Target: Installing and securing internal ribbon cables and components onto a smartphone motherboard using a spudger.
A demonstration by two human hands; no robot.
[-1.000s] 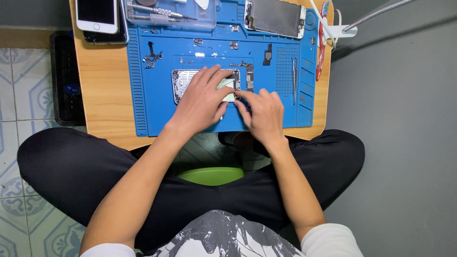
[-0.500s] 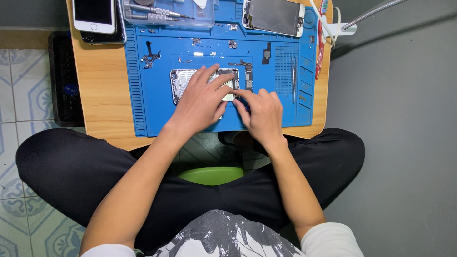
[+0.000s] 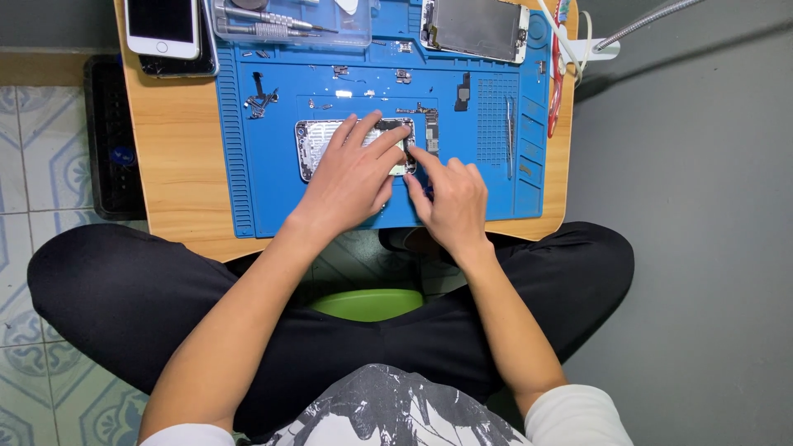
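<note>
Blue repair mat point(image 3: 264, 190): opened phone point(image 3: 318, 140) at centre.
Left hand point(image 3: 351, 177) flat on phone, pressing it down; right hand point(image 3: 450, 198) pinches something, probably a small tool, at phone's right edge.

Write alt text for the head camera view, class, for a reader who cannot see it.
A seated person's left hand and right hand rest on an opened phone lying on a blue mat on a small wooden table. Small parts, a detached screen and a white phone lie around.
</note>
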